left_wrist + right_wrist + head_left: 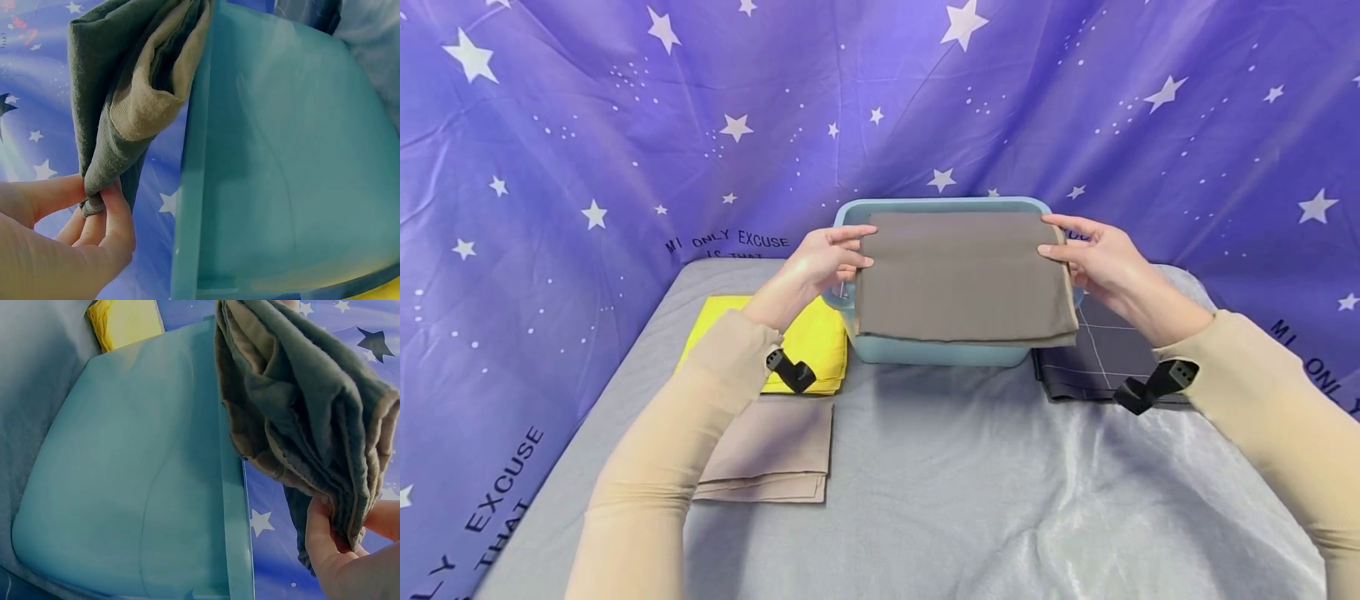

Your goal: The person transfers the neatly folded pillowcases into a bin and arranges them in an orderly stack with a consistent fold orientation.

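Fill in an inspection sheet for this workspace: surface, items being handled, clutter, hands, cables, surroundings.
Surface: grey fabric cover, wrinkled.
Job's things: grey-brown folded cloth, held up and overlapping the light-blue plastic bin in the head view.
Clutter: nothing scattered seen; yellow folded cloth left of the bin, mauve folded cloth nearer the camera, dark grid-lined cloth on the right.
Hands: left hand and right hand each pinch one side of the grey-brown cloth; black wrist-worn devices at both cuffs.
Cables: nothing seen.
Surroundings: purple-blue star-print curtain with black lettering.
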Demonstrator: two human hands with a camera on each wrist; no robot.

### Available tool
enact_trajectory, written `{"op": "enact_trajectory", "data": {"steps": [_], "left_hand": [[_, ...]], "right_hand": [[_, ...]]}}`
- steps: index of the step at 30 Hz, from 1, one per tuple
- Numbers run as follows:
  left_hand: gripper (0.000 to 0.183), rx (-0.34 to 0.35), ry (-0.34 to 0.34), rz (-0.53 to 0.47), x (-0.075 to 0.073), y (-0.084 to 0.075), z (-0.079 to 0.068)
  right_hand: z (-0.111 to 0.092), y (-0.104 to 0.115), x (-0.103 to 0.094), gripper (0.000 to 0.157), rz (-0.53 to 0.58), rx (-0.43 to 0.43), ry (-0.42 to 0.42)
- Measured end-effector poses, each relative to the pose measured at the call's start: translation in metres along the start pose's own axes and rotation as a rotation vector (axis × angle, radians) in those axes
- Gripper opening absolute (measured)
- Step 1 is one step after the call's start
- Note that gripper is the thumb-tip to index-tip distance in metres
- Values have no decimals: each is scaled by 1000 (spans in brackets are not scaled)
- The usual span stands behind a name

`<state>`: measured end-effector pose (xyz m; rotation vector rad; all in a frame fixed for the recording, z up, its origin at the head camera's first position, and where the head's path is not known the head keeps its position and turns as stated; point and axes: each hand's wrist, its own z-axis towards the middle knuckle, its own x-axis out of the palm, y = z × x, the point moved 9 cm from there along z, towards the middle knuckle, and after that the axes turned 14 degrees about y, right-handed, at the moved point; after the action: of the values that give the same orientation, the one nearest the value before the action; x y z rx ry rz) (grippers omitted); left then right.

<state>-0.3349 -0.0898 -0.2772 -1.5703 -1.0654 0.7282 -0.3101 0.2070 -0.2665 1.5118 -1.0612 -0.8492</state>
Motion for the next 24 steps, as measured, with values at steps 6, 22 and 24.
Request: {"op": "enact_trajectory", "data": {"steps": [6, 22, 24], "left_hand": [[54, -8, -5, 18, -3, -7, 5], [53, -65, -58, 50, -11, -13, 21], [53, -68, -64, 47, -12, -13, 23]], "right_hand": [[9, 3, -3, 67, -33, 32, 6], [29, 9, -5, 69, -9, 70, 25], [33, 10, -6, 68, -17, 83, 23]]}}
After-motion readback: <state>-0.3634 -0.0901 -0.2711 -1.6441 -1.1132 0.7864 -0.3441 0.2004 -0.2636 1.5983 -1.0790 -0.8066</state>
